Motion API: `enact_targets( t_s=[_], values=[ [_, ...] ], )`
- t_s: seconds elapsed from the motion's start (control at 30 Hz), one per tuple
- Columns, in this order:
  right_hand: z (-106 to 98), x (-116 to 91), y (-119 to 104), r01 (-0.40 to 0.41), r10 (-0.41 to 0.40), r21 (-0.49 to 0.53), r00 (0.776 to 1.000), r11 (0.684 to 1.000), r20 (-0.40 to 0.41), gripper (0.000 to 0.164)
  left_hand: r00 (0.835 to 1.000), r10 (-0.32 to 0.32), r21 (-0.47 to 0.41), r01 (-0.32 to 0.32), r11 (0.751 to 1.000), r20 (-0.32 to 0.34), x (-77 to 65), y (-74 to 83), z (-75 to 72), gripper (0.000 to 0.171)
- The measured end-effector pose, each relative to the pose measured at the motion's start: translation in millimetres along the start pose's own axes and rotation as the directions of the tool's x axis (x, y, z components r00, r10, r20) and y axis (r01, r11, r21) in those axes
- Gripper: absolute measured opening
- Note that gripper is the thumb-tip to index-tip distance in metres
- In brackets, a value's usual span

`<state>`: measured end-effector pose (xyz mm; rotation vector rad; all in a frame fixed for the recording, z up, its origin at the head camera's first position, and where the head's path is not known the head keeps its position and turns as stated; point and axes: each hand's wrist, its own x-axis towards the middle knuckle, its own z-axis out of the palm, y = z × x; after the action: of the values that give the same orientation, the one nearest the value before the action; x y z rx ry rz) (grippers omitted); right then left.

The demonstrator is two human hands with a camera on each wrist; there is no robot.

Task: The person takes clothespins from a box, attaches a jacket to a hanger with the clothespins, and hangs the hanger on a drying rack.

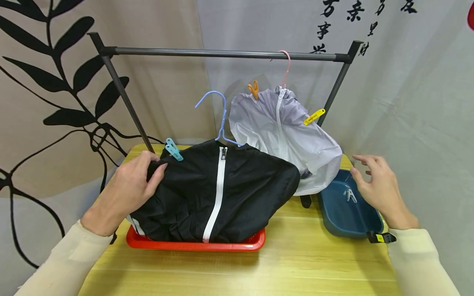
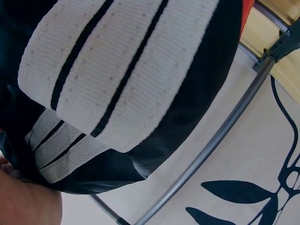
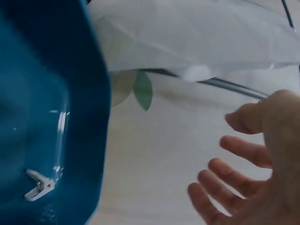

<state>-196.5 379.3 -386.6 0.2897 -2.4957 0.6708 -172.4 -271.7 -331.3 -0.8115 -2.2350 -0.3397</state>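
A black jacket with a white front zip strip lies over the red tray, a blue hanger rising from its collar. My left hand pinches the jacket's shoulder between thumb and fingers, beside a light-blue clothespin clipped there. In the left wrist view, the sleeve's white stripes fill the middle. My right hand hovers over the edge of the blue bin, fingers spread and holding nothing. Inside that bin lies a white clothespin.
A grey-white jacket hangs by a pink hanger from the dark rack bar. An orange clothespin and a yellow clothespin grip its shoulders. The rack's legs slope down to the wooden table.
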Motion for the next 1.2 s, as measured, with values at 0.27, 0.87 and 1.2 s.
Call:
enact_targets(
  t_s=[0.27,0.87,1.2],
  values=[
    [2.9,2.9,23.6,-0.105,0.146,-0.126,0.912,0.987,0.384,0.054,1.0,-0.006,0.003,0.006,1.0,0.013,-0.2,0.4,-1.0,0.03],
    [21.8,22.7,47.3,-0.078,0.254,-0.26,0.6,0.962,0.759,0.058,1.0,0.0,0.007,0.0,1.0,0.014,-1.8,-0.6,-0.3,0.032],
    [33.0,20.9,50.1,-0.012,0.214,-0.255,0.582,0.967,0.784,0.043,1.0,-0.004,-0.001,0.004,1.0,0.017,-3.3,2.7,-0.6,0.035]
  ],
)
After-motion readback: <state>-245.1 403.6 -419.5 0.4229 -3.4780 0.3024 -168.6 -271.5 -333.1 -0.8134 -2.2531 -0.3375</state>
